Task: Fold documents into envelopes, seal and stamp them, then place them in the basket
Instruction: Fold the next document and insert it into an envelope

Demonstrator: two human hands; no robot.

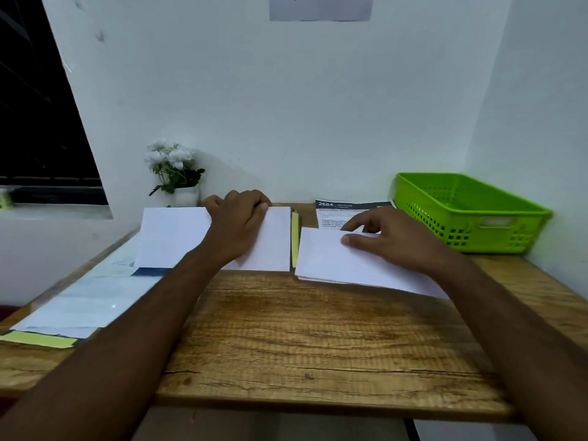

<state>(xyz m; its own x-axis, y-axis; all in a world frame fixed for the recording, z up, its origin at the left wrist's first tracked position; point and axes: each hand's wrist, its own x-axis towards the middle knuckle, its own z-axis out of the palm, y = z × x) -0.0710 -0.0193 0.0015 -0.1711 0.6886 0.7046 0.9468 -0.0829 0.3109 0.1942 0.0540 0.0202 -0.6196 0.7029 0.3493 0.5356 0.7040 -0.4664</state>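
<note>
Left hand [237, 224] lies on white sheet [178, 237], fingers curled over its far edge. Right hand [393, 241] pinches far edge of second paper [331, 259], thumb on top; envelope or folded document, cannot tell. Likely the folding or stuffing stage; next move needs edges squared. Basket [461, 230] far right, well apart from papers. Readable: form [337, 210] "2684"; wall sign [318, 7] "mailing area".

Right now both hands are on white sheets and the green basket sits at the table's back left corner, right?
No. The head view shows the green basket at the table's back right corner, not left. The left hand is indeed on the left sheet, the right hand on the right sheet.
</note>
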